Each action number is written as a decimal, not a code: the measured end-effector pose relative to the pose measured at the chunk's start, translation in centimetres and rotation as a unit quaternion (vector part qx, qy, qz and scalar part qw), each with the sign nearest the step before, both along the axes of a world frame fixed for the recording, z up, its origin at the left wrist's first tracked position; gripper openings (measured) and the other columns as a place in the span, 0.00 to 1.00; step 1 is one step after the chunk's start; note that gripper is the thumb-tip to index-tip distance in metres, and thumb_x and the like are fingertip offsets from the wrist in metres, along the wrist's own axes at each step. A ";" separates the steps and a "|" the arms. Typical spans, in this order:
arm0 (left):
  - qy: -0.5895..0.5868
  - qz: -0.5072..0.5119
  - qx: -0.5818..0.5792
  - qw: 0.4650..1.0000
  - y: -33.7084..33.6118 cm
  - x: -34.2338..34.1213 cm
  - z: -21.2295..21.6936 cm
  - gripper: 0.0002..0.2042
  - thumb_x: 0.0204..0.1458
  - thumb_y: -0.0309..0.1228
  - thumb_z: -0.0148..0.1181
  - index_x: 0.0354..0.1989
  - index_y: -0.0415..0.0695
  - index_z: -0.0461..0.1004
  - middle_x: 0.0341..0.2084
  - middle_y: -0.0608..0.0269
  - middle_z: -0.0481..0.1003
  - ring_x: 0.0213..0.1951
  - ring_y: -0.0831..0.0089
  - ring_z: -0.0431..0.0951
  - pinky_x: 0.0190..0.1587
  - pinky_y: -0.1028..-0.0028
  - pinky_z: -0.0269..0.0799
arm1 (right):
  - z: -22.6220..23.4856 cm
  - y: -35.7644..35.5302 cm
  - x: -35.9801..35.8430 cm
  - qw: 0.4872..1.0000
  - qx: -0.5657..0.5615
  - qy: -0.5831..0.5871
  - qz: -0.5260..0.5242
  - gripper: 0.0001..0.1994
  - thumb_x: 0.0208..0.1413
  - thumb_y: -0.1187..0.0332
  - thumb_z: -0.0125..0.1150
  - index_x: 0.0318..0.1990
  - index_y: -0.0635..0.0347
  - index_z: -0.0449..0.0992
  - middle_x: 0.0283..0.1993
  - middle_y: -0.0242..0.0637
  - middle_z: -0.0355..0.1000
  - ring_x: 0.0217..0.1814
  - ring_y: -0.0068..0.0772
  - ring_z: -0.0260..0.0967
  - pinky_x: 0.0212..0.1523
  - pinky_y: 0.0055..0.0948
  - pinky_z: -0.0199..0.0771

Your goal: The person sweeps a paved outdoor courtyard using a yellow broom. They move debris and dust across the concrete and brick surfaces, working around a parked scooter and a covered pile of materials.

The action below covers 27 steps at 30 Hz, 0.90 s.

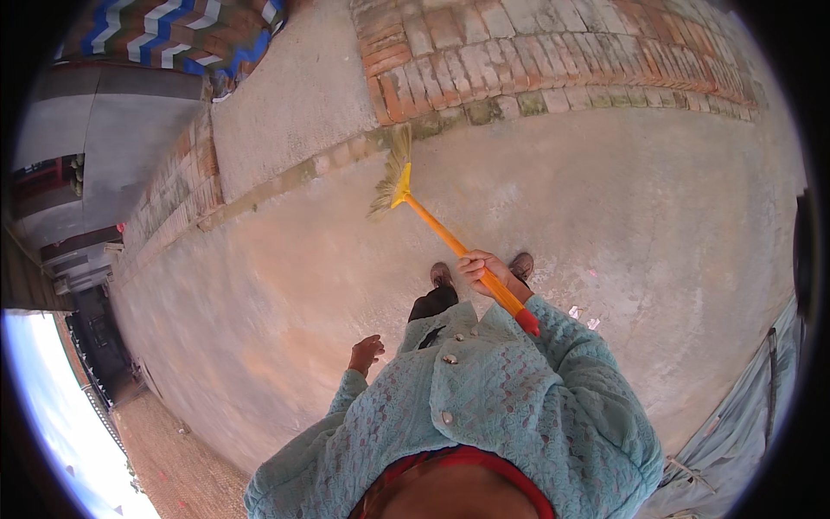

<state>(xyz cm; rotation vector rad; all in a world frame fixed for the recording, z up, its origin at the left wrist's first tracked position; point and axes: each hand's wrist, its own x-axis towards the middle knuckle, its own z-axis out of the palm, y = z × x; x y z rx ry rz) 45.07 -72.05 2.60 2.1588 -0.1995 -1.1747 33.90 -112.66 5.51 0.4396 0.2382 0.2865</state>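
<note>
A broom [439,228] with an orange handle, yellow neck and spread straw-coloured bristles slants across the middle of the view. My right hand [484,270] is wrapped round the upper part of its handle, and the red handle end lies close to my blue-green knit sleeve. The bristles [396,171] reach out to the far left, near the foot of the low brick edging. My left hand [367,353] hangs out to the left of my body, its fingers curled in with nothing seen in them. Both of my shoes [441,275] show on the concrete below the handle.
A low brick ledge [553,65] runs along the far side, with a concrete ramp [290,104] beside it. Small pale scraps [585,318] lie on the concrete floor [657,233] to my right. Grey sheeting [743,415] lies at the lower right. A striped cloth [169,35] hangs at the far left.
</note>
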 end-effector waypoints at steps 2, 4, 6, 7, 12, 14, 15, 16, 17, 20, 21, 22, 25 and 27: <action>-0.023 -0.034 0.010 0.999 1.3 0.0 -0.7 0.19 0.41 0.35 0.51 0.44 0.44 0.67 0.28 0.66 0.72 0.32 0.75 0.73 0.30 0.74 0.65 | -1.8 0.9 4.8 0.999 0.037 0.002 0.028 0.06 0.48 0.74 0.43 0.23 0.63 0.58 0.17 0.27 0.56 0.13 0.13 0.57 0.14 0.13 0.62; -0.022 -0.020 0.010 1.000 2.1 -0.8 -0.9 0.19 0.41 0.35 0.51 0.44 0.44 0.67 0.28 0.66 0.72 0.32 0.75 0.73 0.30 0.74 0.65 | -3.0 0.9 8.6 0.999 0.032 0.009 0.041 0.05 0.48 0.74 0.42 0.23 0.63 0.57 0.17 0.28 0.56 0.14 0.15 0.57 0.14 0.14 0.62; -0.030 -0.024 0.010 0.999 2.2 -1.3 -0.8 0.18 0.41 0.35 0.51 0.43 0.44 0.67 0.27 0.66 0.72 0.32 0.75 0.74 0.30 0.73 0.66 | -3.9 -0.4 10.7 0.999 0.038 0.008 0.028 0.04 0.47 0.75 0.42 0.24 0.64 0.57 0.18 0.29 0.56 0.14 0.16 0.58 0.15 0.14 0.62; -0.031 -0.024 0.008 0.999 2.5 -1.4 -0.9 0.18 0.42 0.35 0.51 0.43 0.44 0.67 0.27 0.66 0.72 0.32 0.74 0.74 0.30 0.73 0.66 | -4.1 -1.2 10.9 0.999 0.047 0.004 0.010 0.03 0.47 0.76 0.42 0.25 0.64 0.57 0.19 0.30 0.57 0.14 0.16 0.58 0.15 0.15 0.62; -0.022 -0.001 -0.001 1.000 2.6 -1.8 -1.5 0.18 0.42 0.35 0.50 0.43 0.44 0.67 0.27 0.66 0.72 0.31 0.75 0.74 0.30 0.74 0.66 | -6.3 -8.5 6.4 0.969 0.112 -0.034 -0.217 0.03 0.48 0.77 0.40 0.29 0.69 0.56 0.23 0.36 0.56 0.15 0.20 0.60 0.16 0.16 0.65; -0.026 -0.004 0.000 1.000 1.2 -1.9 -0.6 0.18 0.41 0.34 0.50 0.43 0.43 0.67 0.27 0.66 0.72 0.31 0.75 0.74 0.29 0.75 0.66 | -3.9 -11.7 1.5 0.944 0.110 -0.033 -0.308 0.05 0.48 0.77 0.40 0.29 0.72 0.57 0.23 0.37 0.57 0.16 0.20 0.59 0.17 0.18 0.64; -0.027 -0.012 -0.003 1.000 0.6 -1.6 -0.4 0.18 0.41 0.34 0.50 0.43 0.43 0.67 0.27 0.66 0.72 0.31 0.75 0.74 0.29 0.75 0.65 | -4.2 -13.3 -0.8 0.935 0.094 -0.026 -0.342 0.04 0.48 0.77 0.40 0.29 0.72 0.57 0.23 0.37 0.56 0.16 0.19 0.59 0.16 0.17 0.63; -0.026 -0.018 -0.005 0.999 0.0 -1.3 -0.4 0.18 0.41 0.34 0.50 0.43 0.43 0.67 0.27 0.66 0.72 0.31 0.75 0.74 0.29 0.75 0.65 | -4.7 -14.6 -3.1 0.923 0.078 -0.017 -0.376 0.04 0.48 0.78 0.40 0.29 0.72 0.57 0.23 0.37 0.56 0.16 0.19 0.58 0.16 0.16 0.62; -0.022 -0.024 -0.010 0.999 -0.5 -1.0 -0.7 0.18 0.41 0.35 0.50 0.43 0.43 0.67 0.27 0.66 0.72 0.31 0.75 0.74 0.29 0.75 0.65 | -4.8 -15.5 -5.2 0.923 0.037 0.003 -0.383 0.04 0.48 0.78 0.40 0.30 0.72 0.57 0.23 0.36 0.56 0.15 0.18 0.57 0.15 0.16 0.61; -0.020 -0.030 -0.019 0.999 -1.6 -0.2 -1.5 0.18 0.41 0.35 0.50 0.43 0.43 0.67 0.27 0.66 0.72 0.32 0.75 0.74 0.29 0.74 0.65 | -2.0 -16.4 -9.3 0.922 -0.044 0.034 -0.382 0.06 0.48 0.77 0.40 0.33 0.71 0.59 0.21 0.34 0.55 0.15 0.17 0.55 0.14 0.14 0.59; -0.018 -0.040 -0.017 0.999 -1.4 -0.2 -1.7 0.18 0.41 0.35 0.50 0.43 0.43 0.67 0.27 0.66 0.72 0.32 0.75 0.73 0.29 0.74 0.65 | 0.0 -15.6 -11.3 0.921 -0.063 0.049 -0.382 0.06 0.48 0.77 0.40 0.33 0.71 0.59 0.21 0.33 0.55 0.14 0.16 0.54 0.14 0.14 0.59; -0.018 -0.048 -0.015 0.999 -0.8 -0.3 -1.9 0.18 0.41 0.35 0.50 0.43 0.43 0.67 0.27 0.66 0.72 0.32 0.75 0.73 0.30 0.74 0.65 | 1.1 -14.9 -12.4 0.922 -0.081 0.065 -0.373 0.06 0.48 0.77 0.41 0.34 0.69 0.62 0.20 0.31 0.55 0.14 0.15 0.53 0.14 0.13 0.58; -0.022 -0.082 -0.005 0.996 -1.2 0.3 -3.0 0.18 0.41 0.35 0.50 0.43 0.43 0.67 0.28 0.65 0.72 0.32 0.74 0.73 0.30 0.73 0.64 | 2.9 -11.1 -14.9 0.927 -0.127 0.098 -0.339 0.13 0.49 0.76 0.39 0.43 0.68 0.61 0.22 0.32 0.54 0.15 0.14 0.53 0.14 0.12 0.59; -0.020 -0.094 0.000 0.995 -1.8 0.8 -3.2 0.19 0.41 0.35 0.50 0.44 0.43 0.67 0.28 0.65 0.72 0.32 0.74 0.73 0.30 0.73 0.64 | 3.0 -8.5 -15.7 0.954 -0.098 0.074 -0.274 0.15 0.49 0.76 0.39 0.47 0.64 0.60 0.22 0.31 0.53 0.16 0.13 0.54 0.14 0.12 0.59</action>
